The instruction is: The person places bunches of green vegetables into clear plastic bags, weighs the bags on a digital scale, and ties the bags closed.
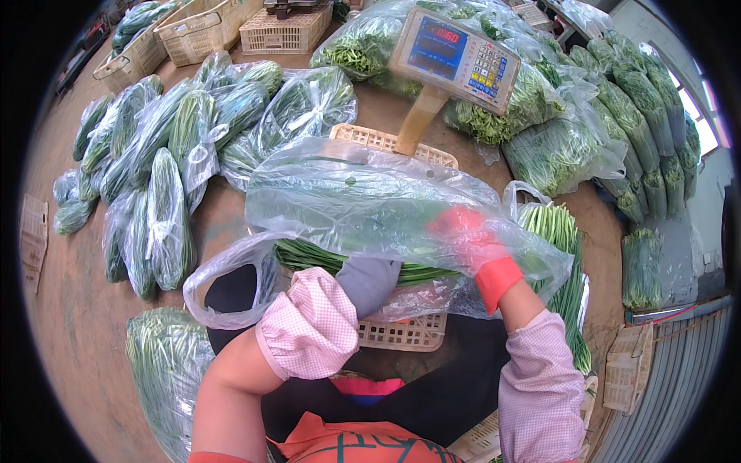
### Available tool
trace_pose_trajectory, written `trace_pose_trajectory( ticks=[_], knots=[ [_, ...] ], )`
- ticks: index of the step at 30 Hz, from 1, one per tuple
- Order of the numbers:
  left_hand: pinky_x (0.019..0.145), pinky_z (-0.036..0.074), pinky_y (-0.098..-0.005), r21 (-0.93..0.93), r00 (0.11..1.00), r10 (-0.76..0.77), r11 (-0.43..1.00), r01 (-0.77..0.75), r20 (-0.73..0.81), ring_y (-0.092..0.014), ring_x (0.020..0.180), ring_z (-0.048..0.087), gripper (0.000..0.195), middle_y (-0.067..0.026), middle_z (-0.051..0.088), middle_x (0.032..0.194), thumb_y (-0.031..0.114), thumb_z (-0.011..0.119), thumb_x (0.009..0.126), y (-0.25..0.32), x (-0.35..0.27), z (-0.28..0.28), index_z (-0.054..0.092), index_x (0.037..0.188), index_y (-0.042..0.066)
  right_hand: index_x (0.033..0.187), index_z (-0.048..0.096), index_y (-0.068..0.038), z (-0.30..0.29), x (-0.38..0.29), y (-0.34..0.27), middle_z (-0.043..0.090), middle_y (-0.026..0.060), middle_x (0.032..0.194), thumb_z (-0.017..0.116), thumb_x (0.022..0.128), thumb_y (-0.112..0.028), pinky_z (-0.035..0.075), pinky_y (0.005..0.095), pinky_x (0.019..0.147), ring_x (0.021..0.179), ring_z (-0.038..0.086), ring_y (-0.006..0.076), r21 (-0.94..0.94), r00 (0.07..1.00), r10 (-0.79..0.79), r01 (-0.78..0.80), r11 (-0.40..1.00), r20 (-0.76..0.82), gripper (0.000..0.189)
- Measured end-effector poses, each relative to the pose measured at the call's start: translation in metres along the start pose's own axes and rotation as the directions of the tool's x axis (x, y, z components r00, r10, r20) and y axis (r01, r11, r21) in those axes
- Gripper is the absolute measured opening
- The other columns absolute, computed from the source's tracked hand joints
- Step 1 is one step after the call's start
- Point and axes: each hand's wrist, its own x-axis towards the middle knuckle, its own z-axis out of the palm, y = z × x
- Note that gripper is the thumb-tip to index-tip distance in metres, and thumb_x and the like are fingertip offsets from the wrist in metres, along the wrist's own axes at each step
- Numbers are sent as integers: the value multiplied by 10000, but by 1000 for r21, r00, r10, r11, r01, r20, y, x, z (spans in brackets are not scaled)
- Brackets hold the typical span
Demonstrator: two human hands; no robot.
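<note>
A large clear plastic bag (359, 197) lies across the basket in front of me. Long green stalks (312, 254) show under the bag's near edge. My left hand (367, 283), in a grey glove, rests against these stalks; its fingertips are hidden. One loop handle (200, 289) of the bag hangs by my left forearm. My right hand (466, 237), in a red glove, shows blurred through the film at the bag's right part, its fingers unclear. Beneath the bag is a cream plastic basket (399, 341). Loose green stalks (550, 223) lie just right of my right hand.
A scale display (454, 61) on a post rises behind the basket. Bagged greens (168, 220) are heaped at left, with another bag (165, 359) near my left knee. More bagged greens (556, 133) stand at right. Plastic crates (202, 32) line the back left.
</note>
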Motion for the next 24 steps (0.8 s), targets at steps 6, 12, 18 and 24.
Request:
trace_pose_trajectory(
  ticks=[6,12,18,24],
  knots=[
    [307,360,-436,13,875,-107,992,128,-472,-250,460,551,185,-114,567,640,144,503,819,20,-5,35,582,961,54,915,668,-56,-9,-25,-20,649,149,865,595,839,-399,474,391,764,849,623,291,148,983,-19,46,988,-184,359],
    [409,425,-454,67,842,12,997,28,-539,-322,514,564,231,-194,554,656,256,536,821,6,-1,35,604,873,42,905,699,-53,-72,-140,-74,686,89,845,571,892,-243,476,304,777,837,639,192,695,977,158,-213,687,143,229],
    [663,463,-477,-298,979,127,939,-171,-161,-373,737,584,465,-212,583,898,302,678,725,4,31,25,516,1062,26,866,646,9,-46,-346,-40,688,127,858,594,876,-97,478,328,772,789,643,196,918,703,690,-137,371,-174,119],
    [729,484,-425,67,981,72,996,-61,-182,-329,955,546,613,-179,526,1056,273,682,709,-6,16,17,411,1193,12,976,639,18,49,-556,-22,689,103,861,594,888,-189,485,309,757,796,647,180,883,48,999,-468,38,-17,230]
  ],
)
